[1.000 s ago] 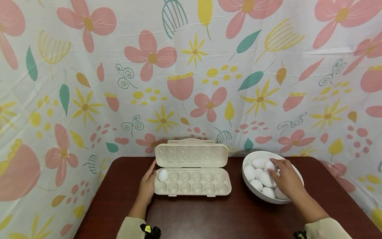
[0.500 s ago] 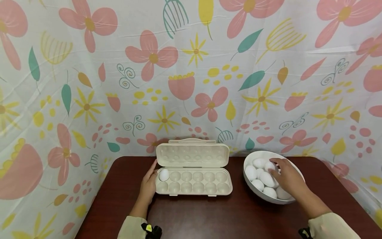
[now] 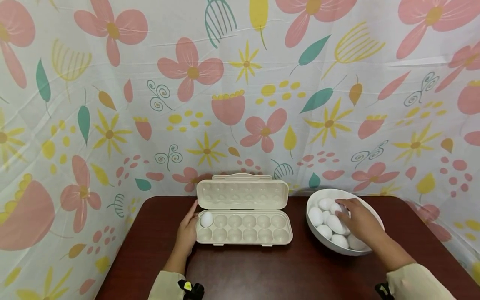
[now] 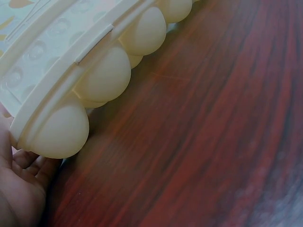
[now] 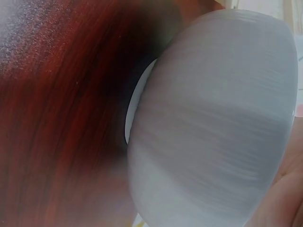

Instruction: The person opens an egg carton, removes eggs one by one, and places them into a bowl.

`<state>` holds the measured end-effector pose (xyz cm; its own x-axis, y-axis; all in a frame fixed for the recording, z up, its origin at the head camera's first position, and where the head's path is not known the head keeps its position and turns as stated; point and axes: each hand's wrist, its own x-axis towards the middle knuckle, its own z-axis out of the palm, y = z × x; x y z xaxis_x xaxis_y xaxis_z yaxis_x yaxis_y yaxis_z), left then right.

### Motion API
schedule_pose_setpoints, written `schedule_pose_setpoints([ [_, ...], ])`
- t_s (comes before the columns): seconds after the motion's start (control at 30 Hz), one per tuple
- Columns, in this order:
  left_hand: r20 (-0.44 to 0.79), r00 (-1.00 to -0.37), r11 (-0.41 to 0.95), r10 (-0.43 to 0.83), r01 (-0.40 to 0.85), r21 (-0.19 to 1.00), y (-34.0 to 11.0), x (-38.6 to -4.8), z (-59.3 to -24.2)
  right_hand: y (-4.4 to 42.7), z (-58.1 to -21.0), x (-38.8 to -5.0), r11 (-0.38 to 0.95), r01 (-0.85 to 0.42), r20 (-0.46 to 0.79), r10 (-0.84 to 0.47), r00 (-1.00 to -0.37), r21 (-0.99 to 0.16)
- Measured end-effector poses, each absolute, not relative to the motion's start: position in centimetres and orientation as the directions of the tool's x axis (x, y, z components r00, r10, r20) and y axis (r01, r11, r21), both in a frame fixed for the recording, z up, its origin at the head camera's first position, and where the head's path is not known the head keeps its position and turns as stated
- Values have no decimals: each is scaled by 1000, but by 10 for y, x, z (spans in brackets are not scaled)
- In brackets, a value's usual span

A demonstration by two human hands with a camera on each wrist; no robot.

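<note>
In the head view an egg carton [image 3: 244, 230] of cream plastic lies with its lid raised at the back. One white egg [image 3: 206, 219] fills its back-left cup. My left hand [image 3: 186, 234] grips the carton's left end; the left wrist view has its fingers bent in under the rim beside the rounded cups [image 4: 61, 130]. To the right stands a white bowl [image 3: 318, 239] heaped with several white eggs [image 3: 335, 224]. My right hand [image 3: 361, 223] reaches over its right side, thumb and fingers pinching an egg [image 3: 337, 209] on the pile. Only the bowl's outer wall [image 5: 213, 123] dominates the right wrist view.
The dark red-brown wooden table [image 3: 262, 275] bears both containers near its back edge. Behind it hangs a flower-printed cloth [image 3: 240, 125], close to the carton's lid [image 3: 241, 195]. A gap of tabletop separates carton and bowl.
The right hand has stayed at the bowl, its thumb and fingers shifting slightly about the same egg. Left hand and carton keep their place; the head view has shifted a little.
</note>
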<state>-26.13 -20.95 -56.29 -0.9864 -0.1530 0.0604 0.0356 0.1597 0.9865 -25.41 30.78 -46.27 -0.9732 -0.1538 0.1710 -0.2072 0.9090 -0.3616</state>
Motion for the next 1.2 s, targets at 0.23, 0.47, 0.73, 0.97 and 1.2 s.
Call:
schedule_pose_setpoints([
  [0.23,61,-985,154,-159,36,987,-209,-263,-564,310,-459,-259,915,-225,145,-186,-972,-334],
  [0.47,73,-985,160,-155,48,986,-208,-263,-564,313,-458,-265,906,-230,126,-197,-972,-357],
  [0.73,77,-983,163,-167,50,985,-208,-263,-563,314,-459,-269,908,-223,108,-197,-974,-355],
  [0.97,75,-983,162,-169,47,986,-207,-262,-565,314,-459,-270,909,-224,111,-198,-974,-351],
  [1.2,62,-985,149,-162,38,988,-209,-262,-564,312,-459,-270,912,-225,120,-195,-973,-343],
])
